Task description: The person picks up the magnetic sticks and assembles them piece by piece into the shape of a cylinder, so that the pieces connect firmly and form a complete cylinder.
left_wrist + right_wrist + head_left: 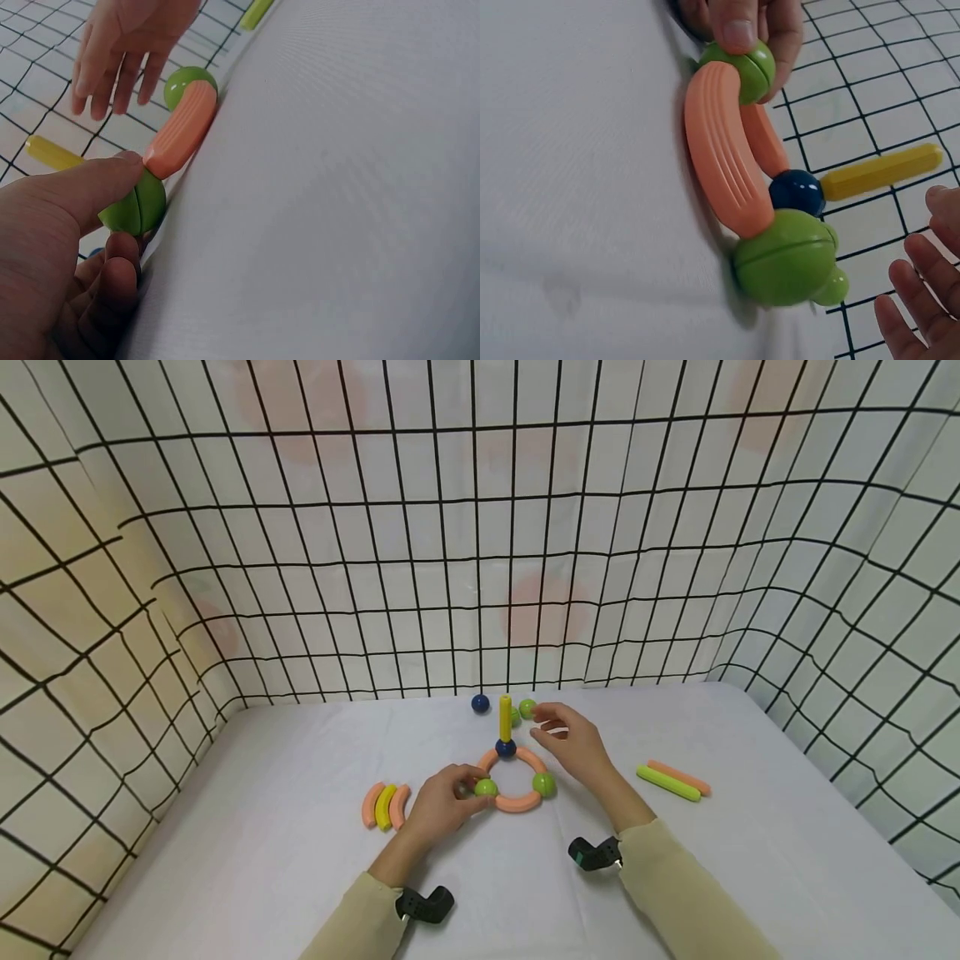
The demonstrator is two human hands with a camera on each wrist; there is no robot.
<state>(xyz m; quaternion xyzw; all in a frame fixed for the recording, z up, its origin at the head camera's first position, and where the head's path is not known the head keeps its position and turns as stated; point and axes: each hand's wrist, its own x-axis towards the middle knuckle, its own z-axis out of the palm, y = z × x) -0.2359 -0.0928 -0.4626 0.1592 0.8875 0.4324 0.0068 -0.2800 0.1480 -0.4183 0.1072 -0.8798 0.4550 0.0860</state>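
A ring of curved orange sticks (517, 803) joined by balls lies on the white table. At its left, my left hand (442, 806) holds a green ball (135, 206) between thumb and fingers. Another green ball (784, 259) sits at the ring's right side. A yellow stick (506, 718) stands up from the dark blue ball (506, 748) at the far side. My right hand (573, 743) hovers to the right of the yellow stick, fingers loosely bent and holding nothing. In the right wrist view, its fingertips (915, 251) are apart from the pieces.
Behind the ring lie a loose blue ball (480, 703) and two green balls (528, 708). Curved orange and yellow sticks (384, 807) lie at left; straight green and orange sticks (669, 783) at right. A white cloth with a black grid (472, 560) rises behind.
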